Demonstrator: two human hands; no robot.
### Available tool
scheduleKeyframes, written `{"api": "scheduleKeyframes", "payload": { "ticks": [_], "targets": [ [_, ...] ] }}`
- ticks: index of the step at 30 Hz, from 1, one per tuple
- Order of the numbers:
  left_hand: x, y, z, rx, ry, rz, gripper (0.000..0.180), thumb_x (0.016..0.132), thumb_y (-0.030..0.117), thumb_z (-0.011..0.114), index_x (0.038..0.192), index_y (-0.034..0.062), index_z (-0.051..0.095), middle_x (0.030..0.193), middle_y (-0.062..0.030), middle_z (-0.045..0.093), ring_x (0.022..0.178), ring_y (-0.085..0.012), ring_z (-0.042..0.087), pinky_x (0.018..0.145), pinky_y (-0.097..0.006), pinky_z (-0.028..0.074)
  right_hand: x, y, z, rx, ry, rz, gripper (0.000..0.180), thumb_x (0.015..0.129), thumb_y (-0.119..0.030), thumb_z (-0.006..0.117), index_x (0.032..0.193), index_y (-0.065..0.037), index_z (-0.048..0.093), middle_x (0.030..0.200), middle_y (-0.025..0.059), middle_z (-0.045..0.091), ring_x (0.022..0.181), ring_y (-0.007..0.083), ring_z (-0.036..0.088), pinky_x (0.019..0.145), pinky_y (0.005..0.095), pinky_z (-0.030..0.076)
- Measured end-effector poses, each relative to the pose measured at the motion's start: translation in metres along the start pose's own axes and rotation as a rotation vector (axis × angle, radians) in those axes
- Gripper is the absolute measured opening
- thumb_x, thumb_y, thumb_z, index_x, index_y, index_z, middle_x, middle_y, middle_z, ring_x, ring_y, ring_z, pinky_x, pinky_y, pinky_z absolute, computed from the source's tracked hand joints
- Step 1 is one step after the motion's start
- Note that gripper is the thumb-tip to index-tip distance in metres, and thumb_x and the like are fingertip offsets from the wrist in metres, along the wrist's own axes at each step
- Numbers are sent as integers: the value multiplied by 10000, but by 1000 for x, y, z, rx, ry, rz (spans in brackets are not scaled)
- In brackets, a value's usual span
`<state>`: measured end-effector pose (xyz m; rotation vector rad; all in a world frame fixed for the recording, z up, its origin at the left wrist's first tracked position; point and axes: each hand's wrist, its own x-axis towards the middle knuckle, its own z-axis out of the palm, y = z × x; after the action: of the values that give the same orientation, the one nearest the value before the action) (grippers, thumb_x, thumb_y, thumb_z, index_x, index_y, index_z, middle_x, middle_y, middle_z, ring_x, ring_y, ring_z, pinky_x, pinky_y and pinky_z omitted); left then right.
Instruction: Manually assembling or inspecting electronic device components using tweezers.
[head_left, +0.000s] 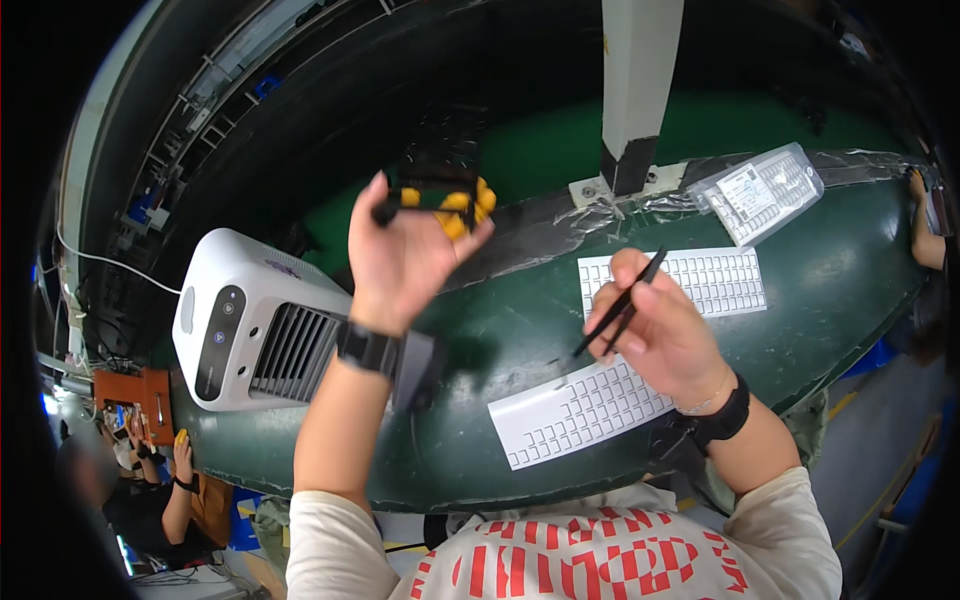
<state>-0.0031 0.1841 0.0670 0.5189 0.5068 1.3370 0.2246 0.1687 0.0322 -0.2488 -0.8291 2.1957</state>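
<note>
My left hand (400,265) is raised over the far side of the table, palm up, with yellow covers on its fingertips. Its fingers curl about a black frame-like part (432,183), whose exact kind I cannot make out. Black tweezers (607,318) are pinched in my right hand (675,335), their tips pointing down and left above the table. Beneath that hand lies a white sheet (515,428) printed with rows of small outlined boxes. A similar sheet (745,282) lies just beyond, partly covered by my fingers. One tiny dark piece (554,361) sits near the tweezer tips.
A white air cooler (225,310) stands left of my left arm on the green tabletop (480,345). A grey post (640,80) rises at the far edge. Plastic-bagged sheets (775,195) lie far right. Other people's hands show at left (182,462) and right (927,240).
</note>
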Motion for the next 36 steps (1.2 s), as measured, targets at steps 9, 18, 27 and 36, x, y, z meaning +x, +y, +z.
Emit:
{"api": "scheduleKeyframes", "payload": {
  "ticks": [9, 18, 27, 36],
  "targets": [
    [-105, -57, -8, -241, 67, -209, 947, 465, 363, 628, 1242, 36, 198, 1286, -178, 210, 1161, -360, 252, 915, -554, 190, -2, 5, -4, 28, -154, -84, 203, 794, -257, 495, 871, -119, 366, 803, 193, 561, 474, 49, 413, 543, 157, 412],
    [-124, -64, -28, -166, -194, -295, 1058, 442, 204, 705, 1282, 35, 85, 1266, -184, 240, 1149, -347, 286, 905, -534, 219, -1, 25, -3, -62, -184, -1, 225, 770, -243, 513, 848, -120, 342, 799, 194, 575, 465, 32, 381, 492, 132, 352],
    [-120, -71, -27, 123, -77, -309, 714, 693, 5, 526, 1271, 29, 108, 1231, -91, 317, 1142, -174, 304, 948, -318, 217, 3, 36, -4, -177, -50, 22, 175, 795, -218, 470, 854, -105, 351, 801, 196, 580, 470, 27, 353, 489, 137, 326],
    [-122, -88, -21, 232, -41, -99, 793, 625, -172, 534, 1258, 47, 109, 1220, -81, 307, 1126, -170, 332, 905, -309, 301, -1, 47, 15, -630, 346, -52, 256, 752, -199, 517, 866, -66, 331, 692, 82, 531, 593, 121, 529, 568, 184, 395]
  ]
}}
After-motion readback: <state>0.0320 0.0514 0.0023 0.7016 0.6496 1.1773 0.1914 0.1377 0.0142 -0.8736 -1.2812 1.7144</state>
